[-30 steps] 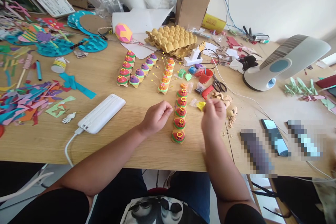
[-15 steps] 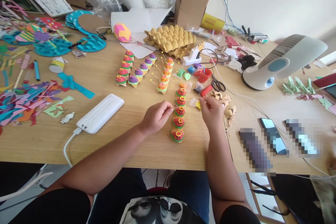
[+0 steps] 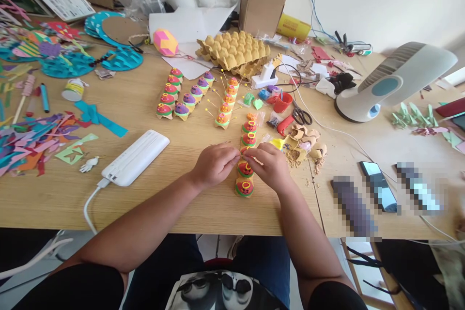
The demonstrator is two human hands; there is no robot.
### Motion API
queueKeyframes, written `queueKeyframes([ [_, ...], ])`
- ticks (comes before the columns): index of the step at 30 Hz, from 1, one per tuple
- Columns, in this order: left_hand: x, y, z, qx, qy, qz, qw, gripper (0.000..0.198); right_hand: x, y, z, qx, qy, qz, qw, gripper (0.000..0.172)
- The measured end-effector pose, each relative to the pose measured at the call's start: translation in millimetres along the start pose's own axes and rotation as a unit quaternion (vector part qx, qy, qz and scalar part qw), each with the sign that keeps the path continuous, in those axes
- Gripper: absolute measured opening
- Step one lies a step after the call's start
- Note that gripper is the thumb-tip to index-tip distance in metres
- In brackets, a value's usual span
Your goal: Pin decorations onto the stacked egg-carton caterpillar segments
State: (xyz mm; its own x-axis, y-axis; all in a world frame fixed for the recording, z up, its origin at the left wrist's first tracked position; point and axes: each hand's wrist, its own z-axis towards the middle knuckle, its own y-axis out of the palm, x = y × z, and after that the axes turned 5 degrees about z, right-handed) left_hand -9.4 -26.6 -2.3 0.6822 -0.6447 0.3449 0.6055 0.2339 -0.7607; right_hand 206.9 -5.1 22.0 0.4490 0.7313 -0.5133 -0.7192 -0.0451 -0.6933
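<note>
A row of red, green and orange egg-carton craft pieces [image 3: 247, 155] runs away from me on the wooden table [image 3: 152, 203]. My left hand [image 3: 214, 164] and my right hand [image 3: 267, 167] meet over the middle of that row, fingertips pinched together around a thin pin I can barely make out. Both hands are closed. Three more rows of similar painted pieces [image 3: 196, 97] stand further back, one of them stuck with yellow-headed pins.
A white power bank [image 3: 136, 157] with its cable lies to my left. Scissors [image 3: 301, 116], a red cup [image 3: 282, 102], carton scraps [image 3: 308, 143], an egg tray [image 3: 234, 53], a white fan [image 3: 392, 82], a phone [image 3: 379, 193] and paper offcuts [image 3: 32, 135] surround the work.
My right hand has come left and down from beside the row to meet my left hand over it. The left hand has barely moved.
</note>
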Motion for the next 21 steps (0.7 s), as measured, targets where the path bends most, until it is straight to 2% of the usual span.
queueKeyframes([
  [7, -4.9, -5.4, 1.4, 0.013, 0.031, 0.093, 0.995, 0.024, 1.1, -4.0, 0.7, -0.051, -0.048, -0.090, 0.993, 0.021],
  [10, -6.9, -8.2, 0.7, 0.043, -0.003, 0.093, 0.995, 0.023, 2.3, -9.8, 2.1, -0.011, -0.029, -0.110, 0.993, 0.030],
  [12, -7.1, -8.9, 0.2, 0.056, -0.033, 0.075, 0.995, 0.023, 8.2, -16.5, 1.4, 0.064, 0.027, -0.123, 0.990, 0.032],
  [14, -6.5, -8.3, -0.1, 0.057, -0.055, 0.047, 0.996, 0.024, 19.8, -24.7, -0.9, 0.136, 0.132, -0.155, 0.969, 0.032],
  [17, -5.3, -5.7, -0.7, 0.054, -0.084, 0.010, 0.995, 0.025, 41.4, -35.7, -5.1, 0.152, 0.320, -0.205, 0.912, 0.026],
  [18, -4.9, -4.8, -1.0, 0.053, -0.091, 0.002, 0.994, 0.025, 46.7, -37.5, -5.9, 0.146, 0.352, -0.207, 0.901, 0.021],
  [19, -4.5, -4.1, -1.2, 0.053, -0.097, -0.003, 0.994, 0.025, 49.8, -37.8, -6.1, 0.147, 0.366, -0.205, 0.896, 0.026],
  [21, -3.7, -3.0, -1.4, 0.053, -0.097, -0.010, 0.994, 0.024, 47.6, -33.3, -4.4, 0.154, 0.344, -0.163, 0.912, 0.037],
])
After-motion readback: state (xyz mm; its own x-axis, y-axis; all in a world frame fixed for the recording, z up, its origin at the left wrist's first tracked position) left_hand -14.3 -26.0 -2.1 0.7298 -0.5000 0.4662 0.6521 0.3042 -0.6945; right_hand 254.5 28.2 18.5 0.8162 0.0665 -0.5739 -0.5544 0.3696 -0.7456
